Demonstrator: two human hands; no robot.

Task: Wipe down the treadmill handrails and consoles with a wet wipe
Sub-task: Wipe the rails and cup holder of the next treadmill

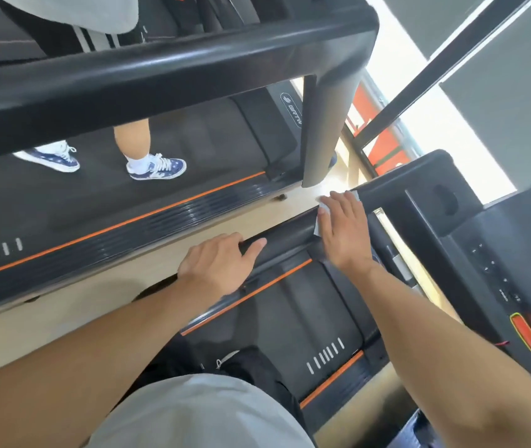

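Handrail (285,236) runs toward 2 o'clock; the right hand (343,232) presses the wet wipe (317,223) flat on it near the console (500,270), fingers straight. The left hand (219,265), at 8 o'clock from it, grips the rail, probably for bracing.

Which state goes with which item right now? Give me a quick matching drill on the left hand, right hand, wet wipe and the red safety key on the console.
Column one:
1. left hand
2. right hand
3. wet wipe
4. red safety key

Column two:
A. sits untouched on the console, at far right
B. white, pinned under a palm on the handrail
C. fingers curled over the handrail, no wipe
D. flat, pressing the wipe near the handrail's corner

Pairs: 1-C, 2-D, 3-B, 4-A
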